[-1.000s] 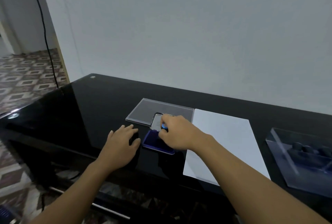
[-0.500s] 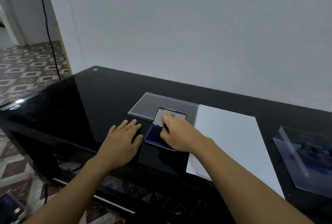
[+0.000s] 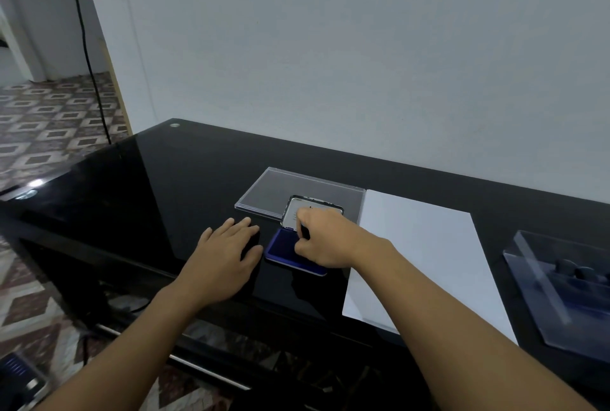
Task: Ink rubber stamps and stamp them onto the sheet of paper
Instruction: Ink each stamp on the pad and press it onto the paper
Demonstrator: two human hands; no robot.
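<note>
Pictured at upper left: a black cable (image 3: pixel 84 47) hanging down the wall beside patterned floor tiles (image 3: pixel 49 113). Seen at lower centre, on the glossy black table (image 3: pixel 148 179): the left hand (image 3: pixel 227 255), palm down, fingers straight and released, grasping nothing, just left of the ink pad (image 3: pixel 280 245). Shown with its long axis running left to right, dipping slightly toward lower right: the blue pad itself, with its lid (image 3: pixel 292 216) hinged up at the far edge, pale inner face turned to the camera, overlapping a clear plastic cover (image 3: pixel 280 189) lying flat behind. Caught over the pad's right part: the right hand (image 3: pixel 325 242), fingers curled and pinching what looked like a small dark rubber stamp (image 3: pixel 305 232), mostly hidden, so could not tell which way it pointed. Seen just right of the pad: a white sheet of paper (image 3: pixel 422 255), long axis running from mid-frame down toward lower right, near end reaching close to the table's front edge. Shown at far right, well apart from both hands: a clear box (image 3: pixel 528 278) with dark rounded shapes (image 3: pixel 567 267) inside, too blurred to tell more.
</note>
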